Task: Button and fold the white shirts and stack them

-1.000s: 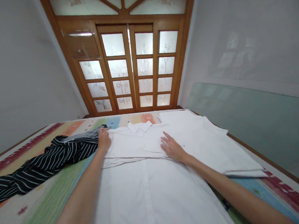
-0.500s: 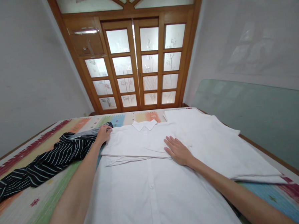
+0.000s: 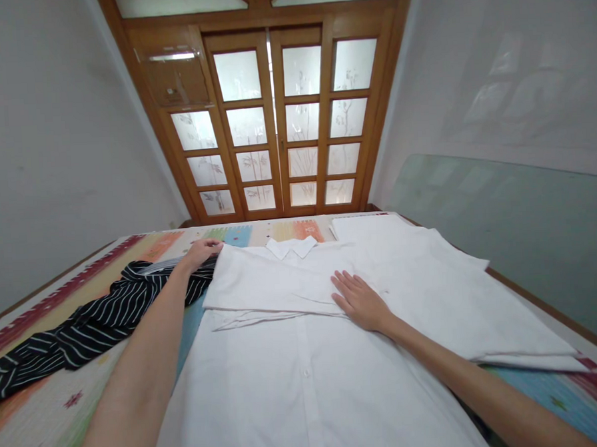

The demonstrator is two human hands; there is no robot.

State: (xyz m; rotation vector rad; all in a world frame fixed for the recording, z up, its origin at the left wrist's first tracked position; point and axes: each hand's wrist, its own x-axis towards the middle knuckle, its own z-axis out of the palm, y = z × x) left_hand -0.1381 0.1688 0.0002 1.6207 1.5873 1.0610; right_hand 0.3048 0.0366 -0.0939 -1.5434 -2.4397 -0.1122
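A white button shirt lies face up on the colourful striped bed cover, its collar at the far end and a sleeve folded across the chest. My left hand rests at the shirt's far left shoulder corner, fingers curled at the fabric edge; whether it pinches the cloth is unclear. My right hand lies flat, fingers spread, pressing the folded sleeve near the shirt's middle.
A black garment with white stripes lies crumpled to the left, touching the shirt's shoulder. Folded white cloth sits to the right. Wooden glazed doors stand beyond the bed. A glass panel leans on the right wall.
My left hand has slid farther up along the shirt's left shoulder toward the collar end. My right hand stays flat on the folded sleeve. The view has shifted slightly.
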